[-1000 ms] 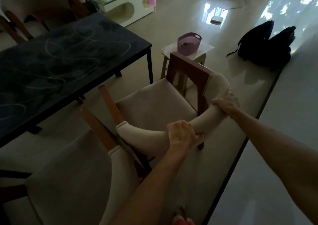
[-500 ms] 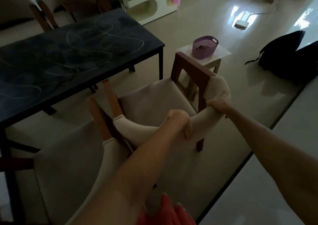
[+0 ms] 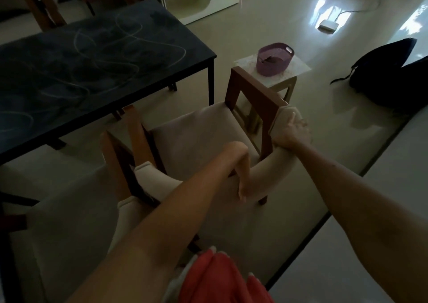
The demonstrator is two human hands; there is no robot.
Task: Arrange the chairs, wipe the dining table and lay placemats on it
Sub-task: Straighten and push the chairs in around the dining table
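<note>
While both our hands grip the padded backrest of the chair (image 3: 199,140), we judge the chair-arranging step to be in hand, with wiping and placemats not yet begun. Our left hand (image 3: 240,166) curls its fingers over the middle of the curved backrest; our right hand (image 3: 290,130) wraps round its far end, beside the wooden armrest. The chair stands on the floor near the corner of the dining table (image 3: 92,66), apart from it and angled. A second chair (image 3: 69,228) sits just beside it on the left, their armrests nearly touching.

Risks, as we see them: pushing forward at this angle could knock the armrest against the table's corner leg, or jam the two chairs' arms together. Swinging the chair right could bump the stool (image 3: 275,75) close behind its armrest and tip the purple basket (image 3: 274,58) standing on it. The glossy floor may also let the legs skid suddenly.
</note>
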